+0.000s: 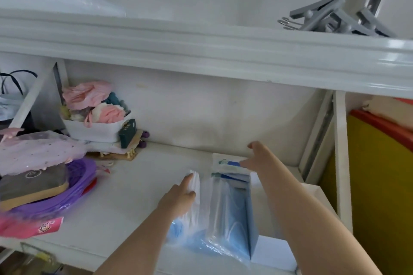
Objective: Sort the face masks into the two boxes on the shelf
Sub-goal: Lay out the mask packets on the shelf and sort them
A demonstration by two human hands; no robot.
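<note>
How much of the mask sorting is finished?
Partway, it seems. Done: pale blue masks in clear wrap sit in the open blue cardboard box. In hand: the left hand touches a white stack of masks beside it; the right hand touches the box's far flap. Left: that white stack and the loose plastic bag of blue masks in front. The second box is hard to make out.

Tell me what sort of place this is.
Probably a storage shelf in a home, perhaps a closet: grey clothes hangers lie on the upper shelf, a white bin holds soft pink items, and folded fabric sits on a purple basket.
</note>
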